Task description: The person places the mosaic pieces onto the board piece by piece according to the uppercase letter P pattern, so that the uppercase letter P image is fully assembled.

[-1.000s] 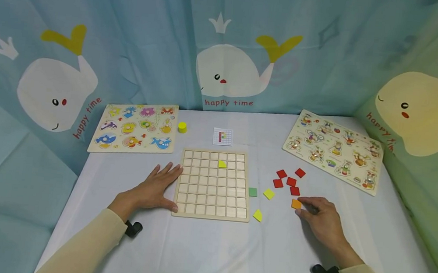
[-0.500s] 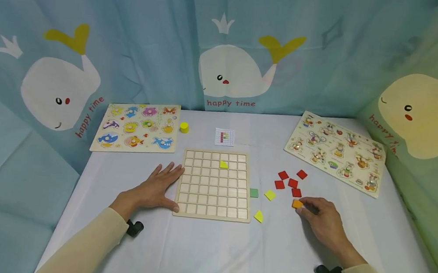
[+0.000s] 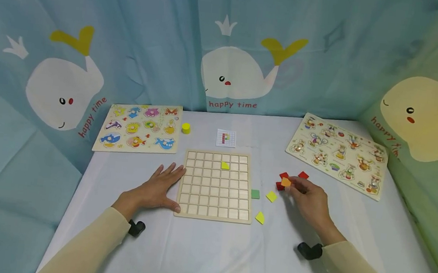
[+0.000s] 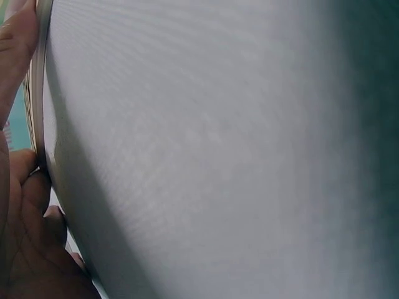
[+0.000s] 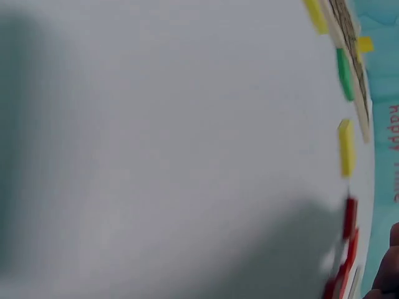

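Observation:
A wooden grid board (image 3: 214, 206) lies in the middle of the white table, with one yellow tile (image 3: 225, 165) set in its second row. My left hand (image 3: 156, 187) lies flat with straight fingers against the board's left edge (image 4: 41, 93). My right hand (image 3: 306, 196) pinches an orange tile (image 3: 286, 182) just above the table, over the red tiles (image 3: 283, 176). A green tile (image 3: 255, 194) and two yellow tiles (image 3: 271, 196) lie between the board and that hand; these also show edge-on in the right wrist view as green tile (image 5: 344, 73) and yellow tile (image 5: 346, 147).
A small pattern card (image 3: 226, 138) and a yellow peg (image 3: 186, 128) sit behind the board. An animal puzzle board (image 3: 139, 127) lies at the back left, another puzzle board (image 3: 338, 154) at the back right. Whale-print curtains surround the table.
My right hand has lifted the orange tile off the table and carried it left and away from me, over the red tiles. The left hand has stayed put.

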A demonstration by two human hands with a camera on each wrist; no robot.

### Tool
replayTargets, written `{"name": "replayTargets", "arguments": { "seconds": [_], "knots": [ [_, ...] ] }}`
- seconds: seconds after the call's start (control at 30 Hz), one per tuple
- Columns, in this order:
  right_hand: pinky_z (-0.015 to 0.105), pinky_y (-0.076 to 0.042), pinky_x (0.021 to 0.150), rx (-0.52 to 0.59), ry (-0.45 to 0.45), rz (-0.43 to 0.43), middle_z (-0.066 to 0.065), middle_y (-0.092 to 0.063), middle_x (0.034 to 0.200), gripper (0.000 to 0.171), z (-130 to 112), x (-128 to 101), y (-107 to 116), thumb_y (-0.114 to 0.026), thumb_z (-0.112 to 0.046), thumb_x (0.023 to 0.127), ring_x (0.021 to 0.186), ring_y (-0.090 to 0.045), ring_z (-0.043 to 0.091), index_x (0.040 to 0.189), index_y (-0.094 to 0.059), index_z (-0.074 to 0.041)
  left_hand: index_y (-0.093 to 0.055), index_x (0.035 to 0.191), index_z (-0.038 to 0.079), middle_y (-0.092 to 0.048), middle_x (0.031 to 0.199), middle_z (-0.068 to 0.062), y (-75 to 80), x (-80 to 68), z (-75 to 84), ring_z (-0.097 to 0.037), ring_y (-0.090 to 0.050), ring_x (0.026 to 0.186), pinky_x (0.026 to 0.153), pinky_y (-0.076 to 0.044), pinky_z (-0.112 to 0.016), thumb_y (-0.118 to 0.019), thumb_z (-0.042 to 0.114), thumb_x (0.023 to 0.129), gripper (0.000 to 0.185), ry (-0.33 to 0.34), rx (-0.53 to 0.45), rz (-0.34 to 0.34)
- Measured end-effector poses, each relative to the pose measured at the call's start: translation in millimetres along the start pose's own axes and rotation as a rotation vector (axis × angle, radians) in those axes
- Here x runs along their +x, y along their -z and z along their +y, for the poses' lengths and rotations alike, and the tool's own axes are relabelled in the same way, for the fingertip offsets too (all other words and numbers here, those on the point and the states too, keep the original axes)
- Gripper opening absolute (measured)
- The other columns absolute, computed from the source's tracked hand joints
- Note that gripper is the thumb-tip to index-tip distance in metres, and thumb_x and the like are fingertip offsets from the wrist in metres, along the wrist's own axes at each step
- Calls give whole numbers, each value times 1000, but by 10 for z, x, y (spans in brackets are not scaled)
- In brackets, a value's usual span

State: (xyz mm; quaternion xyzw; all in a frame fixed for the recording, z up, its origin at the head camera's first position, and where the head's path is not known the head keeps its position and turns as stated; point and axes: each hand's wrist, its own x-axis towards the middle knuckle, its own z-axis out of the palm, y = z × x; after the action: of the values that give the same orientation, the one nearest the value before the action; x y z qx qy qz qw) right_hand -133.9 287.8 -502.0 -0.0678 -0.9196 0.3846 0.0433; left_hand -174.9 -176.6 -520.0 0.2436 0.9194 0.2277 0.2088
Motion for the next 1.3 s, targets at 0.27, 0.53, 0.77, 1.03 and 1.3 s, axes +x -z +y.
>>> {"name": "replayTargets", "arguments": {
  "seconds": [0.27, 0.53, 0.77, 1.03, 1.3],
  "knots": [
    [15, -50, 67, 99, 7, -28, 17, -76, 113, 32, -319, 309, -322, -74, -12, 99, 90, -66, 20, 131, -73, -7, -18, 170, 13, -15, 178, -6, -18, 9, -6, -31, -2, 166, 134, 5, -54, -89, 62, 73, 130, 3, 17, -7],
    [26, -53, 83, 181, -9, -77, 14, -74, 115, 31, -680, 524, -669, -70, -13, 102, 104, -65, 28, 132, -72, -9, -19, 170, 13, -15, 178, -5, -13, 24, -14, -30, -2, 166, 134, 5, -54, -90, 62, 72, 130, 13, 18, -9],
    [33, -56, 83, 213, 36, -116, 12, -74, 110, 29, -910, 596, -976, -71, -15, 101, 99, -67, 26, 129, -74, -9, -19, 170, 14, -15, 178, -5, 9, 23, -9, -29, -2, 166, 134, 5, -54, -90, 62, 72, 130, 19, 15, -10],
    [34, -59, 80, 232, 98, -153, 14, -77, 108, 28, -1078, 658, -1185, -75, -14, 99, 99, -72, 28, 126, -75, -8, -20, 170, 14, -16, 178, -5, 31, 9, 8, -30, -3, 166, 134, 5, -54, -90, 61, 72, 130, 15, 9, -6],
    [34, -60, 80, 258, 114, -199, 13, -78, 107, 27, -1148, 639, -1305, -76, -14, 98, 97, -74, 26, 125, -76, -8, -20, 170, 14, -15, 178, -4, 23, 16, 1, -29, -2, 166, 134, 6, -53, -90, 62, 72, 130, 9, 3, -5]
  ]
}}
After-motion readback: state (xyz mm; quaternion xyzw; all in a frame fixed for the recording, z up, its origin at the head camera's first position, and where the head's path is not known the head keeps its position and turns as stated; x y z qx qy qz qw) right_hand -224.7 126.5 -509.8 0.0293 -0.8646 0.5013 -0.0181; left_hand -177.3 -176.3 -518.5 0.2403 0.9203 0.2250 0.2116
